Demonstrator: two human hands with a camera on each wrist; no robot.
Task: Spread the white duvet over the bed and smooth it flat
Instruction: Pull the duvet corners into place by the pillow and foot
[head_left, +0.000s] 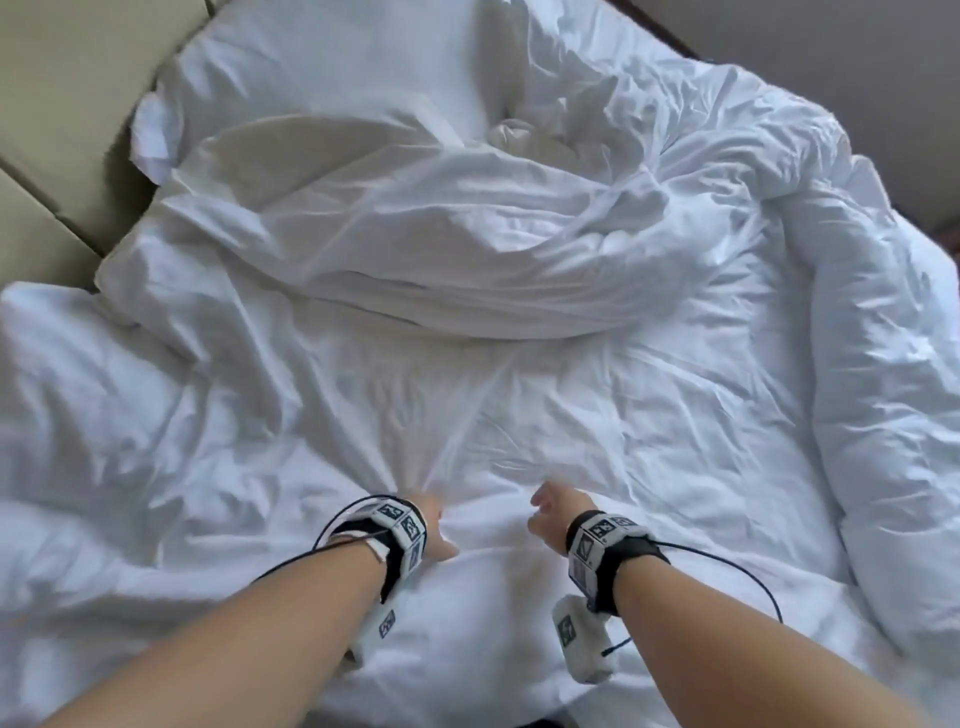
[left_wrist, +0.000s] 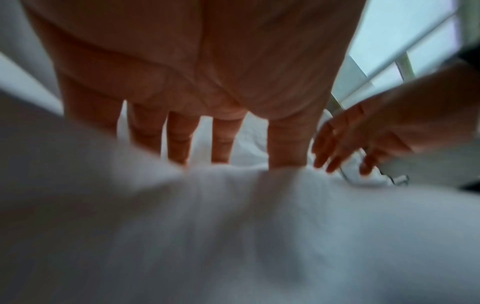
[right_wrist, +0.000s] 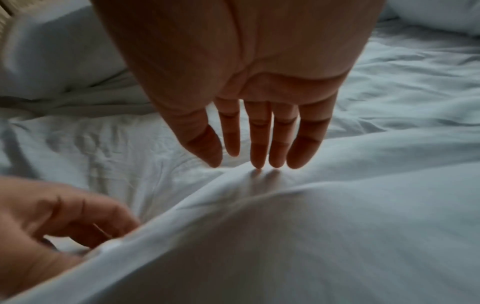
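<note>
The white duvet (head_left: 519, 415) lies crumpled over the bed, bunched into a thick roll across the middle and heaped along the right side. My left hand (head_left: 434, 519) is at the near edge, fingers dug into a fold of it, and creases fan out from that spot. In the left wrist view the fingertips (left_wrist: 182, 152) vanish behind the raised fabric (left_wrist: 233, 226). My right hand (head_left: 545, 514) hovers just to the right, fingers straight. In the right wrist view its fingertips (right_wrist: 257, 162) touch a ridge of the duvet (right_wrist: 311, 226), and the left hand (right_wrist: 78, 216) curls over the fabric edge.
White pillows (head_left: 311, 78) lie at the far left against a beige padded headboard (head_left: 62, 104). A grey floor or wall strip (head_left: 883, 52) shows past the bed's far right corner. A bright window (left_wrist: 402, 41) appears in the left wrist view.
</note>
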